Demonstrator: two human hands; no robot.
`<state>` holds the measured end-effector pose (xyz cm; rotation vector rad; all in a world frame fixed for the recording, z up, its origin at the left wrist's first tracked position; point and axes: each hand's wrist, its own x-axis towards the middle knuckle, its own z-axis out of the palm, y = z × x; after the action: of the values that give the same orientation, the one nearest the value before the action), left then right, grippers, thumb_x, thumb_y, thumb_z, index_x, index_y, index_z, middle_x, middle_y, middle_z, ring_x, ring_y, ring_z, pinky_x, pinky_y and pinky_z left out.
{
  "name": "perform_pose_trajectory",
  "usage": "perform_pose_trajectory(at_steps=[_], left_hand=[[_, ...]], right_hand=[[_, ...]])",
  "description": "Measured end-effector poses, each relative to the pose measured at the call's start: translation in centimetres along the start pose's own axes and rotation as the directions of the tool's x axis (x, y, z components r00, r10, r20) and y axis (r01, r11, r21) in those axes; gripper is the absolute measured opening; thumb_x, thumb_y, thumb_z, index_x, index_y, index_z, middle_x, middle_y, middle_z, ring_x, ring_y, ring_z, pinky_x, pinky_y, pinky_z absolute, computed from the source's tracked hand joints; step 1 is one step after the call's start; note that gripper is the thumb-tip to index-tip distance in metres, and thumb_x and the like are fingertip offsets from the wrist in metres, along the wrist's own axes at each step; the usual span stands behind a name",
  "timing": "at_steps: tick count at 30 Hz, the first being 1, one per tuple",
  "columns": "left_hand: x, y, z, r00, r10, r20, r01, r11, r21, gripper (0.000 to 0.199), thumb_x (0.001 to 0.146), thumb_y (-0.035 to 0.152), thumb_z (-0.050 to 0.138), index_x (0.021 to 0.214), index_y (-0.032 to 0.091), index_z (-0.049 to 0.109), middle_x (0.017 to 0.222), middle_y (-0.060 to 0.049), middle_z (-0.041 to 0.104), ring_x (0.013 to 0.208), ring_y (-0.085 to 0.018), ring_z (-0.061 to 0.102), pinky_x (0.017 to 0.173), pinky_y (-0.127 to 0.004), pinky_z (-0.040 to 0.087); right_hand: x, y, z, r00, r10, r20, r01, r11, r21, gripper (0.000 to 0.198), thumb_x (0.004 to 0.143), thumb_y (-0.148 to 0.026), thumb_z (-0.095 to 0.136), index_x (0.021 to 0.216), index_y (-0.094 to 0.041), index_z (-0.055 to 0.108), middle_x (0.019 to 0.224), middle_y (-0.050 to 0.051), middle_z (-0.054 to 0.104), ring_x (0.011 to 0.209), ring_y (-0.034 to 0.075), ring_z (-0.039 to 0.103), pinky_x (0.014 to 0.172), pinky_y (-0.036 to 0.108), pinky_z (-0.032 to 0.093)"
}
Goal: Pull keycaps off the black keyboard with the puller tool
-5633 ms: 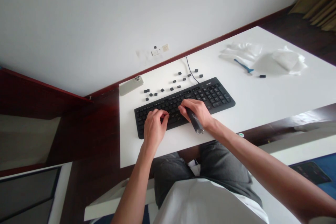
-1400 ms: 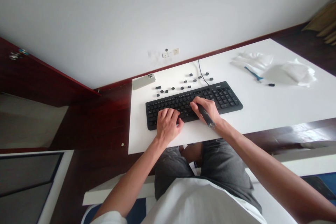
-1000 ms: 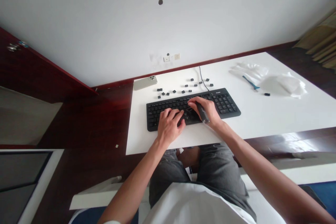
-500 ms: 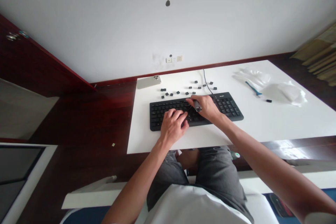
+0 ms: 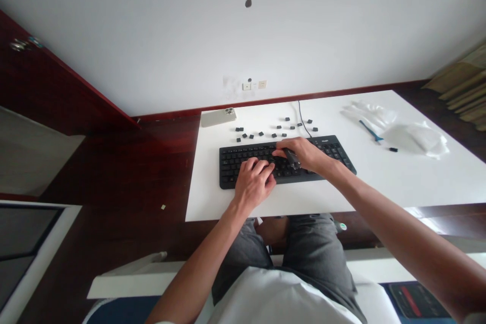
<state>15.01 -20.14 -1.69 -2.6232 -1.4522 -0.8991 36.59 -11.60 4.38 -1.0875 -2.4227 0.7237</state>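
Observation:
A black keyboard (image 5: pixel 231 167) lies on the white table, some of its keys hidden under my hands. My left hand (image 5: pixel 253 178) rests on the middle of the keyboard, palm down with fingers slightly curled and apart, holding nothing that I can see. My right hand (image 5: pixel 301 153) is just to its right, closed around a dark-handled tool (image 5: pixel 292 159) that slants over the keys. The tool's working end is hidden by the fingers. Behind the keyboard, several loose black keycaps (image 5: pixel 260 133) are scattered on the table.
A phone (image 5: pixel 218 117) lies at the table's back left corner. On the right are a small blue tool (image 5: pixel 371 130), a single black keycap (image 5: pixel 393 150) and crumpled clear plastic bags (image 5: pixel 427 139). The keyboard cable (image 5: pixel 302 119) runs off the back edge of the table (image 5: pixel 402 182).
My right hand has shifted slightly and the tool's handle now tilts further to the right. My left hand stays on the keyboard. The whole view has moved a little.

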Motion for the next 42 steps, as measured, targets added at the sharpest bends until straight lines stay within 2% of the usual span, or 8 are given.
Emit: perform_pose_trajectory(at_steps=[6, 14, 20, 23, 29, 36, 39, 42], left_hand=[[-0.1, 0.0, 0.1, 1.0, 0.012, -0.008, -0.012, 1.0, 0.009, 0.03, 0.099, 0.019, 0.063, 0.124, 0.022, 0.078, 0.121, -0.006, 0.076, 0.112, -0.027, 0.059, 0.095, -0.046, 0.051], [-0.2, -0.1, 0.1, 1.0, 0.027, -0.009, -0.027, 1.0, 0.004, 0.027, 0.098, 0.018, 0.063, 0.119, 0.024, 0.08, 0.121, -0.006, 0.076, 0.113, -0.028, 0.059, 0.094, -0.046, 0.051], [-0.1, 0.0, 0.0, 1.0, 0.006, 0.021, -0.006, 1.0, 0.001, 0.033, 0.097, 0.018, 0.063, 0.127, 0.022, 0.076, 0.12, -0.008, 0.074, 0.112, -0.027, 0.059, 0.093, -0.046, 0.051], [0.0, 0.1, -0.1, 0.999, -0.005, 0.039, 0.005, 1.0, 0.004, 0.038, 0.097, 0.019, 0.061, 0.134, 0.019, 0.072, 0.121, -0.01, 0.074, 0.112, -0.028, 0.06, 0.094, -0.047, 0.051], [0.0, 0.1, -0.1, 0.999, -0.004, 0.046, 0.004, 1.0, 0.0, 0.035, 0.098, 0.019, 0.061, 0.13, 0.021, 0.074, 0.121, -0.01, 0.073, 0.111, -0.027, 0.06, 0.094, -0.047, 0.051], [-0.1, 0.1, 0.0, 0.999, -0.004, 0.045, 0.004, 1.0, -0.002, 0.033, 0.098, 0.019, 0.062, 0.128, 0.021, 0.076, 0.122, -0.009, 0.073, 0.112, -0.027, 0.059, 0.094, -0.045, 0.051], [-0.1, 0.0, 0.0, 0.999, -0.004, 0.047, 0.004, 1.0, -0.009, 0.033, 0.097, 0.019, 0.062, 0.127, 0.021, 0.076, 0.121, -0.009, 0.073, 0.113, -0.027, 0.06, 0.094, -0.045, 0.051], [-0.1, 0.0, 0.1, 0.999, -0.001, 0.045, 0.001, 1.0, -0.015, 0.03, 0.098, 0.019, 0.061, 0.124, 0.021, 0.077, 0.122, -0.009, 0.073, 0.113, -0.028, 0.06, 0.094, -0.046, 0.05]], right_hand=[[0.7, -0.4, 0.0, 0.998, -0.015, 0.066, 0.018, 0.999, -0.038, 0.042, 0.106, -0.043, 0.052, 0.072, -0.021, 0.042, 0.066, 0.0, 0.053, 0.064, 0.014, 0.041, 0.065, 0.031, 0.031], [1.2, -0.7, -0.9, 0.977, -0.035, 0.208, 0.028, 0.999, 0.037, 0.043, 0.106, -0.042, 0.052, 0.071, -0.022, 0.038, 0.063, -0.004, 0.043, 0.064, 0.013, 0.031, 0.062, 0.03, 0.029], [1.5, -0.9, -0.6, 0.99, -0.007, 0.14, 0.02, 0.996, -0.091, 0.041, 0.106, -0.041, 0.052, 0.072, -0.022, 0.04, 0.064, 0.0, 0.054, 0.061, 0.013, 0.04, 0.063, 0.031, 0.029], [1.2, -0.6, -0.6, 0.993, -0.019, 0.116, 0.028, 0.997, -0.076, 0.04, 0.106, -0.042, 0.052, 0.072, -0.022, 0.044, 0.065, 0.001, 0.056, 0.061, 0.014, 0.042, 0.064, 0.032, 0.03], [0.6, -0.6, -0.6, 0.995, -0.03, 0.09, 0.036, 0.998, -0.06, 0.04, 0.107, -0.042, 0.051, 0.073, -0.022, 0.048, 0.071, 0.004, 0.06, 0.065, 0.016, 0.048, 0.065, 0.033, 0.031], [1.8, -0.6, -0.9, 0.989, -0.01, 0.149, 0.018, 0.998, -0.053, 0.042, 0.105, -0.041, 0.054, 0.069, -0.022, 0.046, 0.057, -0.003, 0.045, 0.058, 0.013, 0.032, 0.06, 0.031, 0.029], [2.5, -0.9, -1.1, 0.977, 0.004, 0.211, 0.012, 0.997, -0.077, 0.04, 0.103, -0.038, 0.056, 0.067, -0.021, 0.051, 0.055, -0.003, 0.047, 0.055, 0.012, 0.035, 0.058, 0.031, 0.028], [3.1, -1.3, -1.2, 0.961, -0.014, 0.277, 0.047, 0.992, -0.113, 0.03, 0.099, -0.027, 0.058, 0.07, -0.02, 0.061, 0.058, 0.001, 0.057, 0.056, 0.013, 0.044, 0.058, 0.031, 0.029]])
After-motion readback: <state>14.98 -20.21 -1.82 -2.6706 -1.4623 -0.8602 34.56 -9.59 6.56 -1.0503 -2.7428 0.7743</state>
